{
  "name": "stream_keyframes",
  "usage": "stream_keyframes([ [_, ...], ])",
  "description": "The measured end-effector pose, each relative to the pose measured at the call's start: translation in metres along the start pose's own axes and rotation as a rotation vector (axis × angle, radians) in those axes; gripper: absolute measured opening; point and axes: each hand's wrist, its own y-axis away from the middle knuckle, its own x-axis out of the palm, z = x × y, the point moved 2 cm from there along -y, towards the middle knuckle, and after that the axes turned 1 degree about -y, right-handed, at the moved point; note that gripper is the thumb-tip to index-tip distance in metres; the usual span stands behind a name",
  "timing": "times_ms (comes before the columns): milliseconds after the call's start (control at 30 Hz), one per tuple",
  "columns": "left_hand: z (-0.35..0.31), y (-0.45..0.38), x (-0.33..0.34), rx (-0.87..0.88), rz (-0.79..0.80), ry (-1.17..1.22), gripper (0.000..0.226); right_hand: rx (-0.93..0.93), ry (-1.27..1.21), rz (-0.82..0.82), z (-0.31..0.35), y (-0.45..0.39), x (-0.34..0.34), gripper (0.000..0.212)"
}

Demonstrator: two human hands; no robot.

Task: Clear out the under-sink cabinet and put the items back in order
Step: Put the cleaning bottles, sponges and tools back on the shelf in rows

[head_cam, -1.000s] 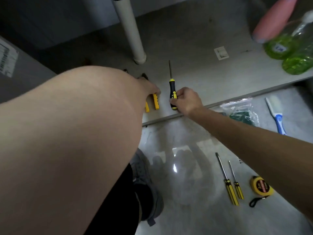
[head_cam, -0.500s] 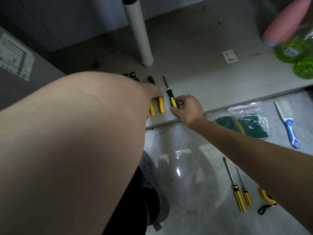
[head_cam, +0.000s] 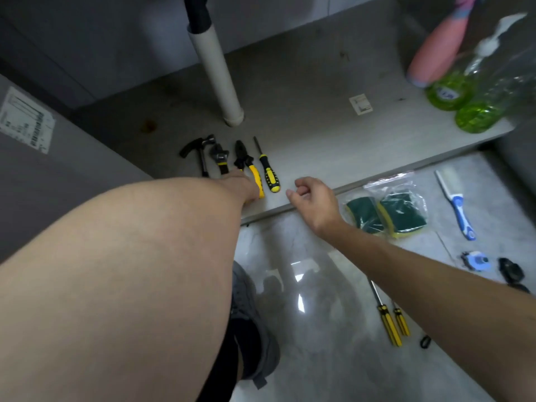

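On the grey cabinet floor (head_cam: 319, 126), a row of tools lies near the front edge: a hammer (head_cam: 197, 147), a wrench (head_cam: 219, 156), yellow-handled pliers (head_cam: 246, 162) and a black-and-yellow screwdriver (head_cam: 269, 177). My left hand (head_cam: 242, 185) rests at the lower ends of the wrench and pliers handles, and my forearm hides its fingers. Just right of the screwdriver, my right hand (head_cam: 314, 203) hovers over the cabinet's front edge. It is loosely curled, holds nothing and does not touch the screwdriver.
A white drain pipe (head_cam: 217, 74) rises behind the tools. A pink bottle (head_cam: 435, 50) and two green bottles (head_cam: 448, 94) stand at the cabinet's right. On the tile floor lie bagged sponges (head_cam: 385, 210), a blue-handled brush (head_cam: 458, 204) and two yellow screwdrivers (head_cam: 387, 323). A grey cabinet door (head_cam: 43, 169) stands at left.
My right hand laid the black-and-yellow screwdriver beside the pliers, let go and drew back to the right. My left hand stayed at the tool handles.
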Motion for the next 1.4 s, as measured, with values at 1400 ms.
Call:
stream_keyframes([
  [1400,-0.035,0.169,0.290,0.165,0.330,-0.017,0.027,0.448,0.192,-0.218,-0.191,0.225,-0.125,0.017],
])
